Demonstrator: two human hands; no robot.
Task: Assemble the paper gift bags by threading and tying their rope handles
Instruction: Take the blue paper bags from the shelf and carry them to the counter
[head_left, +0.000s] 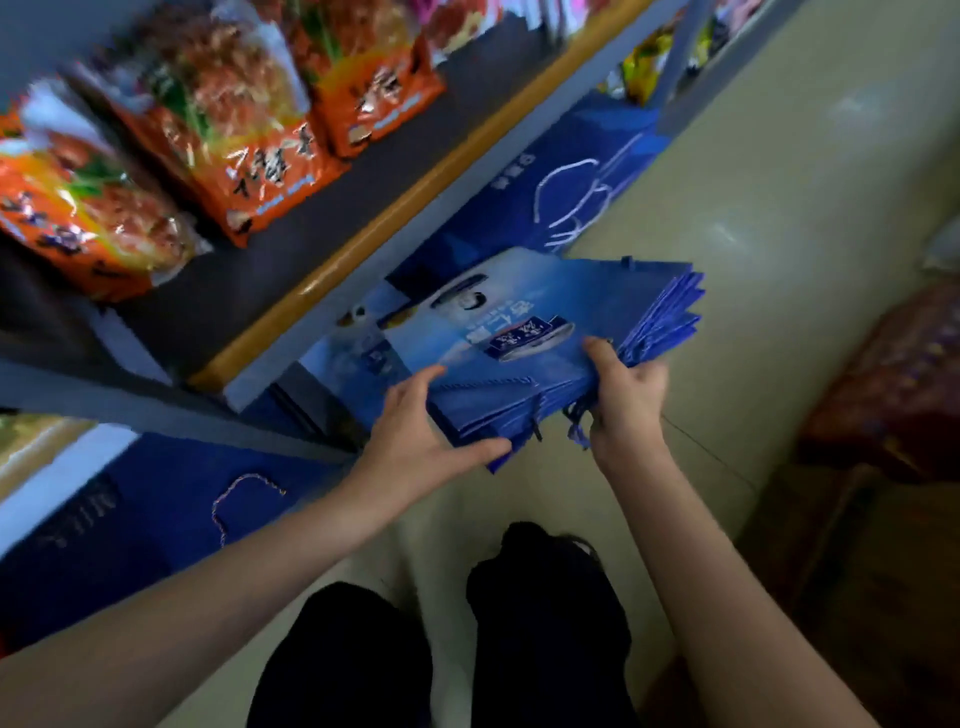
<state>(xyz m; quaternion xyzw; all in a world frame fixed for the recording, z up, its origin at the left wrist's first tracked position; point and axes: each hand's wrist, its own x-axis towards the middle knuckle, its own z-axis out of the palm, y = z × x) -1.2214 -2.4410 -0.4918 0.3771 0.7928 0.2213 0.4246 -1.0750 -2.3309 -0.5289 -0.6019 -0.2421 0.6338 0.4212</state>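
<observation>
Between my two hands I see a stack of flat blue paper gift bags (540, 332) (pale sky-blue print fading to deep blue on top). Up-left of my left hand (415, 441), orange plastic snack packets (223, 150) show red-and-green food pictures. Beyond the right hand (626, 395), white rope handles (571, 202) lie on dark blue.

stack of flat blue paper gift bags (545, 332): smooth print, slight sheen, I'd say
blue rope handles (576, 421): twisted cord
orange snack packets (223, 156): glossy plastic film
shelf edge (415, 192): wood-look, smooth
floor (779, 208): pale, glossy, reflective
</observation>
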